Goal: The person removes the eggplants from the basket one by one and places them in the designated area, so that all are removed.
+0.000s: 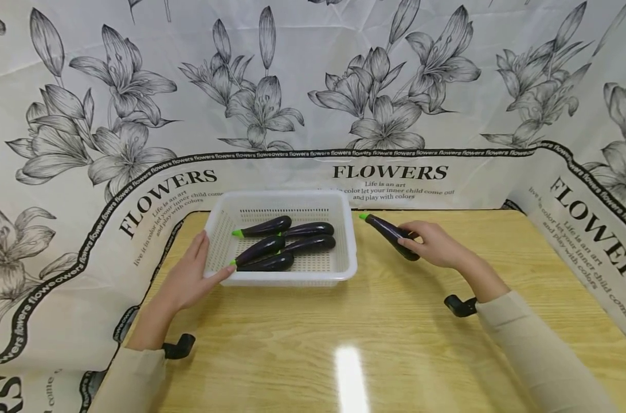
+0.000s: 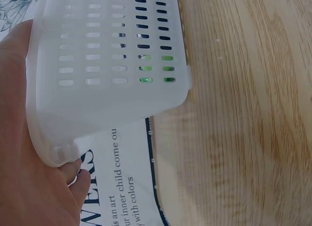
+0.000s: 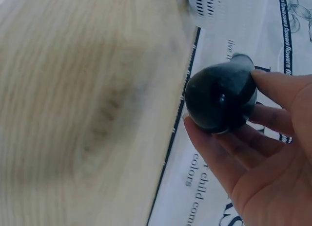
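A white plastic basket (image 1: 292,276) with slotted walls stands on the table, and several dark purple eggplants (image 1: 260,250) with green stem ends lie inside it. My left hand (image 1: 189,278) holds the basket's near left corner, its thumb along the front rim and its fingers at the left side. In the left wrist view, fingertips curl round the rim of the basket (image 2: 107,99). To the right of the basket, my right hand (image 1: 431,244) grips another eggplant (image 1: 387,232) by its thick end, the green tip pointing at the basket. The right wrist view shows thumb and fingers around that eggplant (image 3: 219,97).
The wooden table (image 1: 292,332) reaches toward me and to the right, with a bright light reflection near its front. Behind and on both sides hangs white cloth (image 1: 302,126) printed with flowers and lettering. Black wrist mounts (image 1: 460,306) stick out by both sleeves.
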`<state>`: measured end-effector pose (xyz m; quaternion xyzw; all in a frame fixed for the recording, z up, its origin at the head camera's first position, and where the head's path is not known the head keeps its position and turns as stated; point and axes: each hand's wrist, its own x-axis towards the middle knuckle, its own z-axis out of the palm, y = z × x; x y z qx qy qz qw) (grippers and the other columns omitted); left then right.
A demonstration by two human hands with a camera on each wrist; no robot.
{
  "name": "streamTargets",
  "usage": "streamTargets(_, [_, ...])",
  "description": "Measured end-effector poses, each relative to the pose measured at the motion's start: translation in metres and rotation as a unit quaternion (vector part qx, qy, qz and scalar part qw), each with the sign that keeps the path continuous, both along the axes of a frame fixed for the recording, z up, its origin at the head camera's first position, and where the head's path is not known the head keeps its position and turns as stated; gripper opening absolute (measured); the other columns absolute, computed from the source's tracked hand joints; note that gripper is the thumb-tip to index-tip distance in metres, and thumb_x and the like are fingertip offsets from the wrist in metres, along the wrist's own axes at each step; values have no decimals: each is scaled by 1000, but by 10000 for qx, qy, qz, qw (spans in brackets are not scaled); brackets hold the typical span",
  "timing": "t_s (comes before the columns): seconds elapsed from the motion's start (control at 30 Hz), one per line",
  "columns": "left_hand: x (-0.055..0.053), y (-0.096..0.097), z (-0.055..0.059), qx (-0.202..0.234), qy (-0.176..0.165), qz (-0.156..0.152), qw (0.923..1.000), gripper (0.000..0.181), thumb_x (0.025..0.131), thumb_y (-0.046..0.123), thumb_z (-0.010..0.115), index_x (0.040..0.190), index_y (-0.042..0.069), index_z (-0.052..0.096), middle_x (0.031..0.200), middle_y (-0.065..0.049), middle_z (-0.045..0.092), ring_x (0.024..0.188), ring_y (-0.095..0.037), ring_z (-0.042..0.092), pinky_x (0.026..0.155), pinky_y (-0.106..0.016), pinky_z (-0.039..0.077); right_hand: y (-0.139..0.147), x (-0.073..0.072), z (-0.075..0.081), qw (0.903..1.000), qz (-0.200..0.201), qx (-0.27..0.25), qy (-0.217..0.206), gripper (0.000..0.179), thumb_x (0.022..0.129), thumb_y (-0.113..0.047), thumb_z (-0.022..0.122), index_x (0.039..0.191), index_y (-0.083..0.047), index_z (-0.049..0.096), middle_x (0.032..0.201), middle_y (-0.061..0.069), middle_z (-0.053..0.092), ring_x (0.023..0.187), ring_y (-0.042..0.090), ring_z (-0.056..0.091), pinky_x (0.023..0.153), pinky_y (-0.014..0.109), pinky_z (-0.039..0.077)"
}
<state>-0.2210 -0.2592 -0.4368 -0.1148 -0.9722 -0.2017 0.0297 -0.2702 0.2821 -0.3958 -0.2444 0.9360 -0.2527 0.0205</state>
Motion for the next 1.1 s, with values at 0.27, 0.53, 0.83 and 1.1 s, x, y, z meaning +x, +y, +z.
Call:
streamTargets(0.27, [1, 0, -3, 62, -18, -6, 10000, 109, 96, 71, 50, 162, -3, 6, 170, -22, 2, 148, -51, 27, 110, -68, 36, -10, -6, -24, 9982, -495, -79, -331, 42, 105, -17, 58, 132, 15, 58, 126, 34, 63, 109, 47, 65, 90, 56, 55])
streamTargets(0.53, [0, -2, 0, 41, 76, -1, 10000, 108, 97, 70, 51, 162, -5, 7, 170, -22, 3, 147, -51, 28, 109, -68, 37, -33, -14, -36, 9954, -839, -175, -420, 41, 106, -19, 56, 128, 16, 60, 120, 33, 65, 107, 48, 65, 91, 57, 53])
streamTargets(0.83, [2, -1, 2, 33, 42, -33, 10000, 108, 97, 69, 50, 162, -5, 6, 170, -22, 2, 148, -51, 27, 109, -67, 37, -48, -17, -44, 9881, -1252, 203, -873, 33, 104, -21, 58, 105, 10, 66, 83, 14, 61, 72, 25, 54, 65, 37, 43])
streamTargets(1.1, [2, -1, 1, 13, 21, -12, 10000, 106, 98, 68, 50, 162, -4, 5, 170, -21, 0, 150, -50, 21, 113, -67, 32, -56, -17, -40, 9791, -1525, 143, -1339, 41, 105, -26, 55, 109, 13, 68, 96, 21, 68, 78, 27, 60, 67, 37, 50])
